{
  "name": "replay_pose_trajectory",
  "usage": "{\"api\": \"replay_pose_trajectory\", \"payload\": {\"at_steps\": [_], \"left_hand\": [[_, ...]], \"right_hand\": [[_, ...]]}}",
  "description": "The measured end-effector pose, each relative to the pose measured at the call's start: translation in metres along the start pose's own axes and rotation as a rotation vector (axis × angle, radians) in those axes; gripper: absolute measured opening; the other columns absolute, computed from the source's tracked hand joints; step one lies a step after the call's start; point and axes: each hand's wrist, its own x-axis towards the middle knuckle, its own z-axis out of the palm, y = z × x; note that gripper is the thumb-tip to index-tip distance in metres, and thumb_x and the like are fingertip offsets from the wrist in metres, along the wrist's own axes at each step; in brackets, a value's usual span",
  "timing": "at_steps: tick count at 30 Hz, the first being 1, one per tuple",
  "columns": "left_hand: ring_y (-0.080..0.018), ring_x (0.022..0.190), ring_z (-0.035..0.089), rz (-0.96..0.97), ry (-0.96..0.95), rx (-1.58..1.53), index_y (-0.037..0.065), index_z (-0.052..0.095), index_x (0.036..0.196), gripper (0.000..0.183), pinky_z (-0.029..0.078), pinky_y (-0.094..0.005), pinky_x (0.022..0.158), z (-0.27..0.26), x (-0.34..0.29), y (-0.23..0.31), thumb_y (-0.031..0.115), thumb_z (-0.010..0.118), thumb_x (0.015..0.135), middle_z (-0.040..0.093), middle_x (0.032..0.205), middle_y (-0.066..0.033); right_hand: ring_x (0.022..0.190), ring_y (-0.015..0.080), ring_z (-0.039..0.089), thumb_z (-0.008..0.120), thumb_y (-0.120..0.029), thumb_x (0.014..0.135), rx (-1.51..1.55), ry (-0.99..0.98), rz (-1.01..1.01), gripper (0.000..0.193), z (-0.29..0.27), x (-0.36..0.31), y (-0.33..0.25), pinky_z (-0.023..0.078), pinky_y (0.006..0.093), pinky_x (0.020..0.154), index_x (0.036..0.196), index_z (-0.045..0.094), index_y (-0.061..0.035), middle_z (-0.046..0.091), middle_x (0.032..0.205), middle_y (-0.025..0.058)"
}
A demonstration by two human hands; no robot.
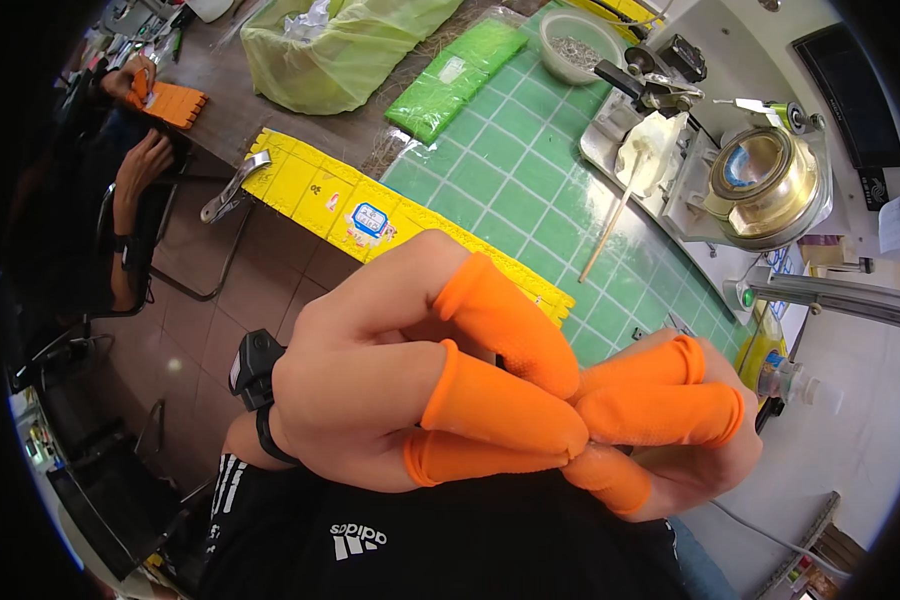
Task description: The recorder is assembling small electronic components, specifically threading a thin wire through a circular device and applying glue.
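Note:
My left hand and my right hand meet fingertip to fingertip in front of my chest. Both wear orange rubbery finger sleeves on the thumb and fingers. Each hand is closed in a pinch, and whatever lies between the tips is too small or too hidden to make out. A black band with a dark device circles my left wrist. Just beyond my hands, a long yellow notched strip with a blue-framed label runs along the near edge of the green gridded mat.
On the right stands a machine with a brass-coloured round drum; a thin wooden stick lies near it. Farther back are a bowl of small metal pieces, a green packet and a yellow-green bag. At left, another person handles an orange notched strip.

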Motion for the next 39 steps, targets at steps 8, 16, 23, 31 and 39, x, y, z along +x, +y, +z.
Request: {"api": "replay_pose_trajectory", "payload": {"at_steps": [8,16,23,31,39], "left_hand": [[-0.0100,0.070,0.056,-0.044,0.013,0.277,0.013,0.083,0.099,0.028,0.040,-0.0231,0.060,0.005,-0.005,0.014,0.003,0.093,0.075,0.063,0.107,-0.0060],[-0.0101,0.076,0.058,-0.055,-0.008,0.187,0.013,0.080,0.099,0.028,0.042,-0.0231,0.066,0.008,0.002,0.009,0.006,0.093,0.076,0.063,0.108,-0.0051],[-0.0107,0.078,0.057,-0.001,0.043,0.259,0.014,0.079,0.098,0.031,0.042,-0.0247,0.067,0.008,0.002,0.003,0.005,0.093,0.073,0.063,0.107,-0.0068],[-0.0119,0.078,0.055,-0.011,0.093,0.336,0.014,0.077,0.097,0.033,0.042,-0.0245,0.067,0.014,0.001,0.008,0.001,0.092,0.070,0.066,0.101,-0.0039],[-0.0153,0.075,0.062,-0.044,0.012,0.192,0.009,0.073,0.109,0.040,0.045,-0.0262,0.064,0.003,-0.002,-0.005,0.013,0.095,0.076,0.066,0.111,-0.0113]], "right_hand": [[0.068,0.0187,0.072,0.095,-0.002,0.073,0.033,0.155,0.145,0.031,0.008,-0.004,-0.005,0.053,0.0265,0.059,0.095,0.074,-0.0053,0.076,0.083,0.0087],[0.072,0.0200,0.073,0.097,-0.005,0.072,0.171,0.098,0.215,0.039,-0.002,-0.002,-0.006,0.054,0.0271,0.061,0.101,0.072,-0.0004,0.076,0.089,0.0110],[0.064,0.0194,0.071,0.093,0.001,0.071,0.014,0.144,0.152,0.029,0.009,-0.005,-0.005,0.052,0.0267,0.056,0.096,0.077,-0.0020,0.076,0.084,0.0101],[0.060,0.0172,0.068,0.093,-0.004,0.071,0.046,0.214,0.300,0.026,0.013,0.001,-0.010,0.050,0.0260,0.054,0.093,0.078,-0.0076,0.074,0.077,0.0060],[0.058,0.0143,0.065,0.090,-0.002,0.077,0.038,0.319,0.234,0.022,0.018,-0.009,-0.003,0.046,0.0237,0.051,0.094,0.076,-0.0021,0.074,0.076,0.0077]]}}
